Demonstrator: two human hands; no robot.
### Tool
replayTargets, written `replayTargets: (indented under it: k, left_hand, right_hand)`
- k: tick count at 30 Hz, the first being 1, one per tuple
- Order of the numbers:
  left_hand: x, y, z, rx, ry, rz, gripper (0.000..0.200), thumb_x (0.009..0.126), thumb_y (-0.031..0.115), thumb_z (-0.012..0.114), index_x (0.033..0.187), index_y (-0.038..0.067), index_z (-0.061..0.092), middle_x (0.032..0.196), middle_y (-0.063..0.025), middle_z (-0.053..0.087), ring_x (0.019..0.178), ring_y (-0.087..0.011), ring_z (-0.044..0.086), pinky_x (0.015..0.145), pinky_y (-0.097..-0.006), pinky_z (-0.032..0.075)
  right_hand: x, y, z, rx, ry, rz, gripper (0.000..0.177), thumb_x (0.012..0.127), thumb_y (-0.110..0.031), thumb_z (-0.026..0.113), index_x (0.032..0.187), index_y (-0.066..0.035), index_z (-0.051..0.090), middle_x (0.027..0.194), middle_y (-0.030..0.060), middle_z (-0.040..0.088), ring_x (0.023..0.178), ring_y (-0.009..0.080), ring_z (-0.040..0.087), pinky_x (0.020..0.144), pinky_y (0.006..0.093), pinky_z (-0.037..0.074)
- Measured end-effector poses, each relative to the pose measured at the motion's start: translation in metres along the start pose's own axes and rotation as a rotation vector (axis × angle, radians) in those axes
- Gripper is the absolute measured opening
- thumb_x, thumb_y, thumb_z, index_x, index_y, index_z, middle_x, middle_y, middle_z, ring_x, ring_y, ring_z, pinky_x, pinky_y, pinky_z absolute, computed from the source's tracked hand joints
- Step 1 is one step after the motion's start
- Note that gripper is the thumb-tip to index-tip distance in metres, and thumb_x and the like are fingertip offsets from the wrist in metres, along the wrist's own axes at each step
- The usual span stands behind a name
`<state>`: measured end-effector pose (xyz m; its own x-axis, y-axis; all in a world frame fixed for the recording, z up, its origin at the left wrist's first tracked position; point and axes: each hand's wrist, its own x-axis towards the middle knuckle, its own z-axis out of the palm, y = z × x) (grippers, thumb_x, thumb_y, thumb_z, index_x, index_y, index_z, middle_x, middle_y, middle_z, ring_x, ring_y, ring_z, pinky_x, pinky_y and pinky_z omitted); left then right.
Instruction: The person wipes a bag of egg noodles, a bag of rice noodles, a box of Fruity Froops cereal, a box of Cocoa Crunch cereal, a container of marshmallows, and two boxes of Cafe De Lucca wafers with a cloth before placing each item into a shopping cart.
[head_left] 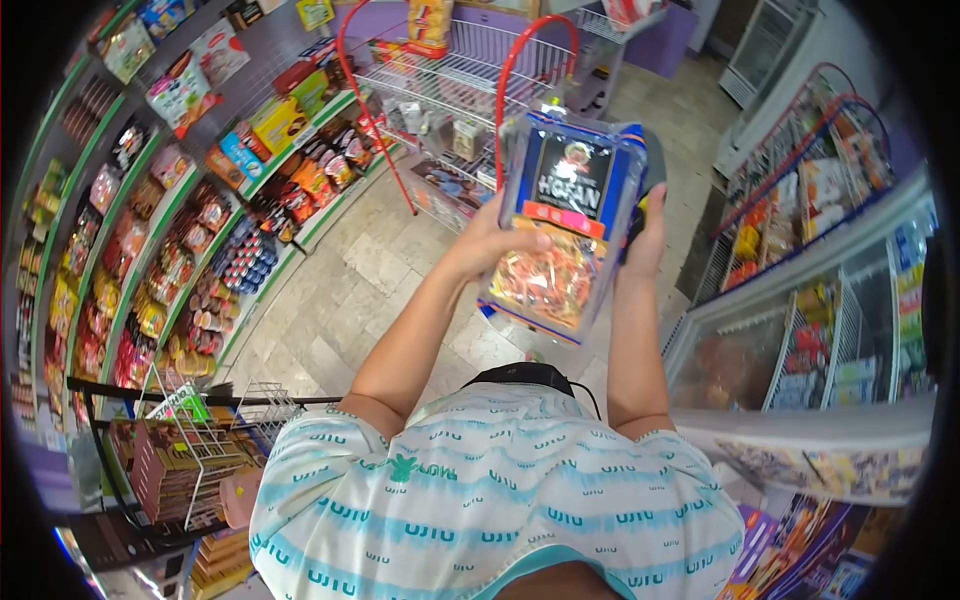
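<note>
- striped blue and white shirt (500, 500) is closest, at the bottom of the view, and both bare arms reach out from it.
- left hand (492, 243) grips the left edge of the pasta packet (562, 225), with the thumb on the front.
- right hand (645, 232) is wrapped round the right edge. something dark sits behind the packet there, but i cannot tell what it is.
- the packet is up in the air in front of the person, over the tile floor (350, 290). it touches nothing but the hands.
- i think a firm hold on both sides is best, so the slippery bag stays flat and does not bend or drop.
- long shelves (180, 250) full of snacks are on the left. a wire rack (450, 85) with red bars is ahead, and a glass freezer (790, 340) is on the right.
- a small stand (215, 440) is low on the left. nothing is in the way of the hands or the packet.
</note>
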<state>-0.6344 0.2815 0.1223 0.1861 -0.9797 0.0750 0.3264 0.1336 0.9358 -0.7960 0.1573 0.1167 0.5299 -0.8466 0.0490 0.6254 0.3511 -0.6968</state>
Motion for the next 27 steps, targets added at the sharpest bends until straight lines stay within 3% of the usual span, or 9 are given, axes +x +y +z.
replayTargets:
  k: [1,3,6,9,14,16,20,21,27]
  left_hand:
    - [0.002,0.0,0.005,-0.003,0.03,0.051,0.064,0.069,0.003,0.072,0.125,0.0,0.043,0.108,-0.0121,0.06,0.093,-0.0178,0.061,0.082,-0.0312,0.05]
    - [0.007,0.01,0.011,-0.028,0.115,0.093,0.064,0.068,0.003,0.073,0.124,0.0,0.043,0.106,-0.0107,0.061,0.092,-0.0175,0.061,0.084,-0.0306,0.049]
    - [0.024,0.009,-0.005,0.006,0.276,0.172,0.064,0.067,0.003,0.074,0.122,0.0,0.044,0.103,-0.0105,0.061,0.09,-0.0173,0.062,0.084,-0.0311,0.049]
    - [0.033,0.019,-0.014,0.062,0.472,0.266,0.061,0.066,0.003,0.075,0.119,-0.001,0.046,0.102,-0.0113,0.062,0.088,-0.017,0.062,0.079,-0.0307,0.051]
    - [0.026,0.025,-0.045,0.128,0.683,0.311,0.05,0.07,0.008,0.072,0.113,-0.001,0.049,0.1,-0.0123,0.063,0.084,-0.0169,0.063,0.075,-0.03,0.053]
    - [0.021,0.02,-0.064,0.161,0.76,0.332,0.051,0.069,0.009,0.073,0.114,-0.001,0.049,0.1,-0.0122,0.063,0.086,-0.0165,0.063,0.076,-0.0299,0.052]
    - [0.013,0.025,-0.087,0.273,0.729,0.247,0.061,0.063,0.01,0.079,0.115,-0.001,0.049,0.1,-0.0103,0.063,0.086,-0.0158,0.062,0.079,-0.0303,0.05]
    - [0.011,0.026,-0.09,0.233,0.682,0.212,0.063,0.063,0.01,0.079,0.116,-0.001,0.048,0.1,-0.0101,0.063,0.087,-0.0158,0.062,0.08,-0.0304,0.05]
    - [0.015,0.033,-0.152,0.067,0.543,0.225,0.062,0.064,0.008,0.076,0.119,-0.001,0.048,0.108,-0.0109,0.061,0.092,-0.0174,0.061,0.082,-0.0311,0.049]
  right_hand:
    - [0.02,-0.002,0.009,0.003,-0.019,0.018,0.058,0.092,-0.051,0.043,0.119,-0.001,0.052,0.113,0.0134,0.061,0.098,0.0239,0.062,0.086,0.0368,0.05]
    - [0.055,0.001,0.022,0.222,-0.187,0.16,0.051,0.09,-0.052,0.046,0.091,-0.004,0.063,0.081,0.0097,0.068,0.065,0.0187,0.066,0.063,0.03,0.055]
    - [0.07,0.056,0.006,0.336,-0.458,0.285,0.046,0.091,-0.042,0.047,0.111,-0.001,0.057,0.106,0.0148,0.063,0.09,0.0232,0.064,0.077,0.036,0.054]
    - [0.063,0.085,0.007,0.474,-0.45,0.578,0.045,0.092,-0.035,0.047,0.122,-0.001,0.051,0.12,0.0152,0.056,0.106,0.0266,0.058,0.085,0.0402,0.051]
    - [0.079,0.089,0.0,0.484,-0.505,0.797,0.048,0.095,-0.038,0.042,0.127,-0.002,0.045,0.121,0.0135,0.056,0.11,0.0238,0.056,0.09,0.0369,0.048]
    - [0.089,0.089,0.007,0.011,-0.536,0.558,0.054,0.096,-0.043,0.037,0.132,-0.002,0.04,0.129,0.0125,0.05,0.117,0.025,0.051,0.097,0.0389,0.042]
    - [0.119,0.109,0.049,-0.288,-0.552,0.134,0.042,0.096,-0.033,0.046,0.125,-0.002,0.045,0.117,0.0073,0.056,0.103,0.0148,0.056,0.088,0.0302,0.044]
    - [0.128,0.108,0.07,-0.28,-0.52,0.105,0.046,0.094,-0.031,0.053,0.125,0.002,0.045,0.112,0.0034,0.056,0.101,0.0108,0.05,0.091,0.0264,0.037]
    - [0.197,0.128,0.149,-0.338,-0.617,-0.078,0.042,0.091,-0.033,0.056,0.117,0.0,0.053,0.107,0.0041,0.057,0.095,0.0111,0.052,0.086,0.0269,0.04]
